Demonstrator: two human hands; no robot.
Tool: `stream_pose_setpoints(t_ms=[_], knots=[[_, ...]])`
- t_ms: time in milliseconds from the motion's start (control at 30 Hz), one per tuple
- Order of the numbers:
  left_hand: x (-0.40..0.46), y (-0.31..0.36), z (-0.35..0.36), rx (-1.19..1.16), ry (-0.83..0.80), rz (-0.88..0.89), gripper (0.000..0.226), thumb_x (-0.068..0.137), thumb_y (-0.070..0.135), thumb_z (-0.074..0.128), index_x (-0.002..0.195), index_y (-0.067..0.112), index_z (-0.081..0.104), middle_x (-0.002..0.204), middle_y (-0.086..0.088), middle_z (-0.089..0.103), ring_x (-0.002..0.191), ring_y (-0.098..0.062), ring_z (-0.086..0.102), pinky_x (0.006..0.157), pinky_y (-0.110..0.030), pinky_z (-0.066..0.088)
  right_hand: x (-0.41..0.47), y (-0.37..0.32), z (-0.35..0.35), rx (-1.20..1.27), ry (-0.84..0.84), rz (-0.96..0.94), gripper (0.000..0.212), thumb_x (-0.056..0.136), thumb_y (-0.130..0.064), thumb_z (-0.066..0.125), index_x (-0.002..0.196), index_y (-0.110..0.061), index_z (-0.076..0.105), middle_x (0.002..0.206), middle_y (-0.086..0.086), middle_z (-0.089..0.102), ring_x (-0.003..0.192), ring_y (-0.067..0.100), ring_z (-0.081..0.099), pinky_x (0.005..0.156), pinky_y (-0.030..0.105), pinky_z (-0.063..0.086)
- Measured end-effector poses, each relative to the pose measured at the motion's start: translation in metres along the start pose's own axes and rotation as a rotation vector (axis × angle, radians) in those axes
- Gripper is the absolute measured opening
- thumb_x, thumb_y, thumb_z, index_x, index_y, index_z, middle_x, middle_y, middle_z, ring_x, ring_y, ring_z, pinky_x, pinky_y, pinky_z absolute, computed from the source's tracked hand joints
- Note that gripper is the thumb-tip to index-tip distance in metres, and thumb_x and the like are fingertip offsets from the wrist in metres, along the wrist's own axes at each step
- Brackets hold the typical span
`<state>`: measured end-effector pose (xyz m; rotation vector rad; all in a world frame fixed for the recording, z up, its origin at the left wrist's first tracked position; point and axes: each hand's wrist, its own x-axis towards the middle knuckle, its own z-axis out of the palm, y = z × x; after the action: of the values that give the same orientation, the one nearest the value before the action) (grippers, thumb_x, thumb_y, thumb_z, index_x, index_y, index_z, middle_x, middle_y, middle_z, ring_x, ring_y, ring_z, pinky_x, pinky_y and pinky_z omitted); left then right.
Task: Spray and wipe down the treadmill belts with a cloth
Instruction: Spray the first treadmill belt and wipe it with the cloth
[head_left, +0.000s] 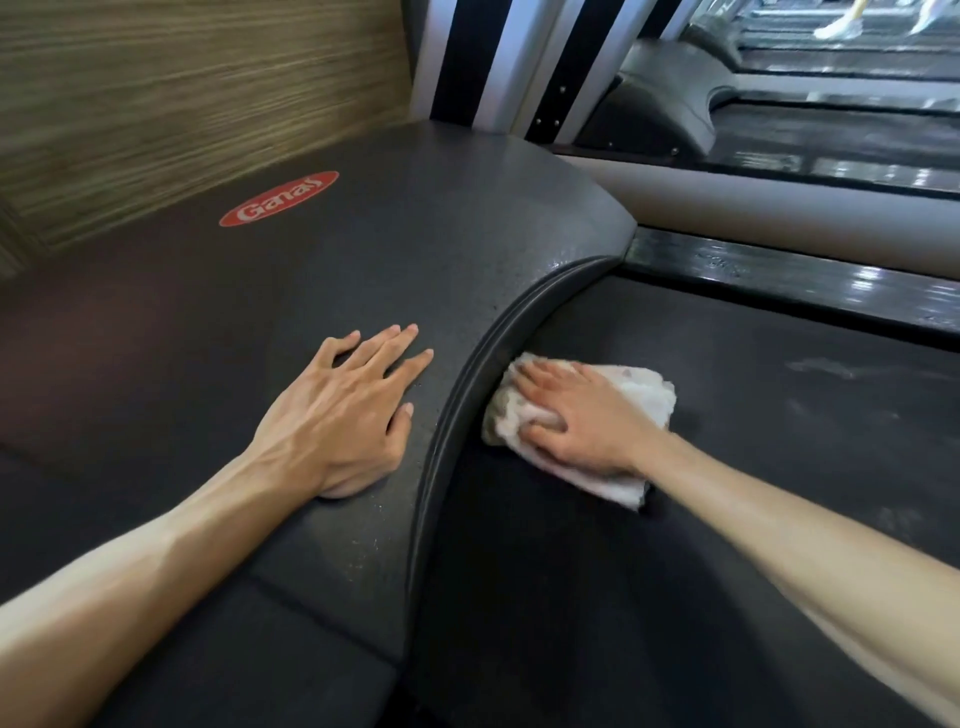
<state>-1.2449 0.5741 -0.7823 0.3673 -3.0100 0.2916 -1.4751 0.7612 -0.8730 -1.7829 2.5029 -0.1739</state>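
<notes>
A folded white cloth lies on the dark treadmill belt, right beside the curved edge of the motor cover. My right hand presses flat on the cloth, its fingers pointing toward the cover's rim and the thumb tucked into the cloth's near fold. My left hand rests flat on the motor cover with fingers spread, holding nothing. A red oval logo marks the cover. No spray bottle is in view.
A glossy black side rail runs along the belt's far side. Beyond it stand grey uprights and further treadmills. A wood-grain wall is on the left. Someone's shoes show at the top right.
</notes>
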Motion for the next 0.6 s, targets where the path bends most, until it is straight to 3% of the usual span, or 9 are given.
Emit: stream_pose_setpoints(t_ms=[100, 200, 367, 500, 600], knots=[[-0.001, 0.001, -0.001, -0.004, 0.004, 0.001, 0.068, 0.096, 0.045, 0.017, 0.161, 0.025, 0.023, 0.170, 0.001, 0.012, 0.157, -0.012, 0.008, 0.126, -0.039, 0.013, -0.039, 0.000, 0.002, 0.051, -0.027, -0.119, 0.083, 0.091, -0.065, 0.029, 0.165, -0.027, 0.022, 0.170, -0.010, 0.014, 0.158, 0.006, 0.008, 0.127, 0.029, 0.000], [0.001, 0.000, 0.000, 0.003, 0.004, 0.008, 0.069, 0.095, 0.045, 0.018, 0.160, 0.024, 0.025, 0.170, -0.001, 0.014, 0.157, -0.013, 0.010, 0.126, -0.040, 0.014, -0.042, 0.022, -0.005, 0.058, -0.007, -0.021, 0.087, 0.089, -0.069, 0.025, 0.165, -0.027, 0.021, 0.171, -0.010, 0.012, 0.156, 0.003, 0.007, 0.122, 0.020, -0.005], [0.001, 0.000, 0.002, 0.000, 0.021, 0.015, 0.069, 0.094, 0.045, 0.021, 0.159, 0.023, 0.028, 0.169, 0.000, 0.017, 0.156, -0.013, 0.013, 0.125, -0.040, 0.015, 0.014, 0.026, 0.001, -0.017, 0.049, 0.228, 0.082, 0.092, -0.067, 0.021, 0.165, -0.029, 0.019, 0.173, -0.007, 0.015, 0.158, 0.010, 0.010, 0.128, 0.046, 0.016], [0.002, 0.000, 0.002, -0.018, 0.025, 0.009, 0.069, 0.094, 0.045, 0.021, 0.159, 0.025, 0.029, 0.169, 0.001, 0.017, 0.156, -0.012, 0.013, 0.126, -0.039, 0.014, 0.015, -0.011, 0.009, -0.024, 0.055, 0.199, 0.073, 0.100, -0.060, 0.027, 0.166, -0.030, 0.017, 0.173, -0.007, 0.011, 0.159, 0.012, 0.006, 0.128, 0.043, 0.010], [0.002, -0.002, 0.001, -0.023, 0.031, 0.008, 0.065, 0.097, 0.044, 0.025, 0.159, 0.025, 0.029, 0.169, 0.001, 0.017, 0.156, -0.013, 0.012, 0.126, -0.040, 0.014, -0.007, -0.038, 0.012, -0.003, 0.033, 0.127, 0.078, 0.096, -0.065, 0.020, 0.166, -0.032, 0.013, 0.173, -0.007, 0.008, 0.159, 0.012, 0.005, 0.128, 0.044, 0.008]])
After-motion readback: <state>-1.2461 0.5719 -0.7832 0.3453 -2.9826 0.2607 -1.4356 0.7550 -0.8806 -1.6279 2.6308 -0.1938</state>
